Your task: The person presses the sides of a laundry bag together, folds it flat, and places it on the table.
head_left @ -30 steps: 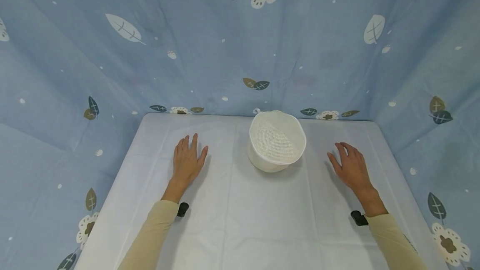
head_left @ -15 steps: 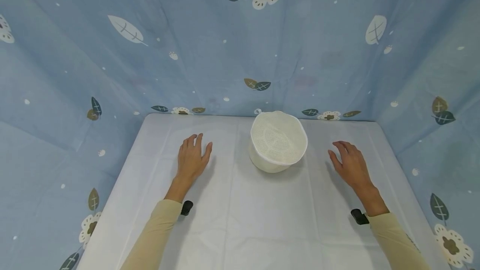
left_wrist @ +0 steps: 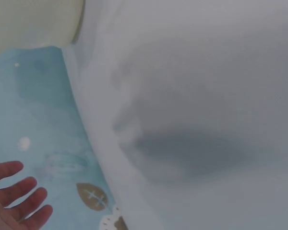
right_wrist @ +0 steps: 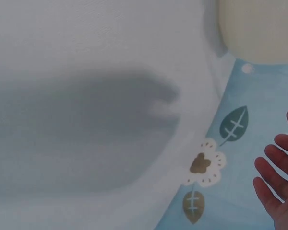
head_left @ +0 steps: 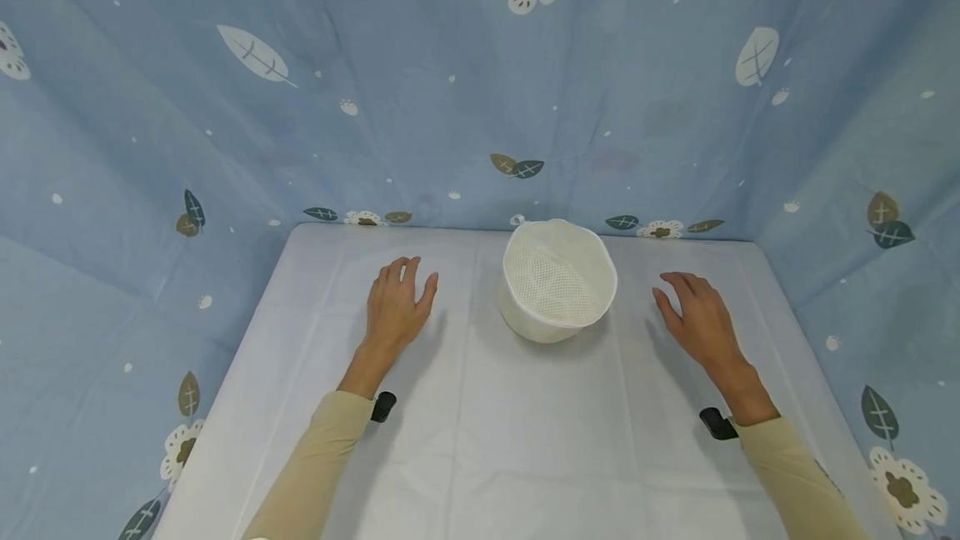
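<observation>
A round cream-white basket (head_left: 534,325) with a mesh inside stands toward the back of the table, a small loop at its rear rim. To its left, apart from it, my left hand (head_left: 396,307) hovers over the white cloth with relaxed fingers and holds nothing. On the other side my right hand (head_left: 699,319) hangs above the table, fingers loosely bent, also holding nothing. Part of the basket (left_wrist: 33,24) shows in the left wrist view's upper corner, and the left fingers (left_wrist: 26,191) appear spread below it. The right wrist view shows the right fingers (right_wrist: 276,177) beneath the basket's side (right_wrist: 259,31).
A white cloth (head_left: 540,440) covers the table. Blue fabric (head_left: 420,90) printed with leaves and flowers hangs behind it and along both sides. Each sleeve has a small black device at the cuff, such as the left one (head_left: 383,407).
My left hand has moved right, toward the basket, and slightly forward. My right hand has shifted slightly forward, its fingers a little more bent. The basket stays in place on the table.
</observation>
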`<state>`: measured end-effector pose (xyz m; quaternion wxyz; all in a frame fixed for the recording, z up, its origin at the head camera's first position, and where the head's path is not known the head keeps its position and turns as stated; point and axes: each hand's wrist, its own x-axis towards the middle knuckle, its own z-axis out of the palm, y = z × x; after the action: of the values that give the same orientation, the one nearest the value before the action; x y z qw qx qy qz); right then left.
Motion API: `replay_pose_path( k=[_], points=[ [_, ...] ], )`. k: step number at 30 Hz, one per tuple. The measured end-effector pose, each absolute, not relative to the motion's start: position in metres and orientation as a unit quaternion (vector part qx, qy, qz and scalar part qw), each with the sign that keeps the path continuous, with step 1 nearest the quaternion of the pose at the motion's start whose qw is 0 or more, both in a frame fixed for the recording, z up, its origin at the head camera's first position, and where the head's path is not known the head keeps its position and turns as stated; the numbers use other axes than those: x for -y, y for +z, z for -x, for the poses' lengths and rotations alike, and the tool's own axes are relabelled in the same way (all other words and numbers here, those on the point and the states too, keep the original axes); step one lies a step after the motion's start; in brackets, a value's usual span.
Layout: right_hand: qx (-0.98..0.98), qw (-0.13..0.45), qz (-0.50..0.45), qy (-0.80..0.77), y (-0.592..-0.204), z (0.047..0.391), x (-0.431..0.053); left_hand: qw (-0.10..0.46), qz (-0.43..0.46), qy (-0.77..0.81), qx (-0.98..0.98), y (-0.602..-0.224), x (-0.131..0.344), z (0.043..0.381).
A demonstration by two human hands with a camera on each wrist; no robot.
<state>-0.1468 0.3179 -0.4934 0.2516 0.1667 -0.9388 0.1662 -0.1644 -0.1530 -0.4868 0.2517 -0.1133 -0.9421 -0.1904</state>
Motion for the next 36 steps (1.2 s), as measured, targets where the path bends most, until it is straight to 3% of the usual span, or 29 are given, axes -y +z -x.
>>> replay_pose_path(
  k=[19, 36],
  points=[
    [0.941, 0.215, -0.140, 0.221, -0.471, 0.149, -0.295, 0.278, 0.150, -0.232, 0.920, -0.473, 0.118, 0.166],
    [0.932, 0.146, -0.128, 0.306, -0.462, 0.158, -0.270, 0.207, 0.140, -0.286, 0.925, -0.461, 0.074, 0.169]
  ],
)
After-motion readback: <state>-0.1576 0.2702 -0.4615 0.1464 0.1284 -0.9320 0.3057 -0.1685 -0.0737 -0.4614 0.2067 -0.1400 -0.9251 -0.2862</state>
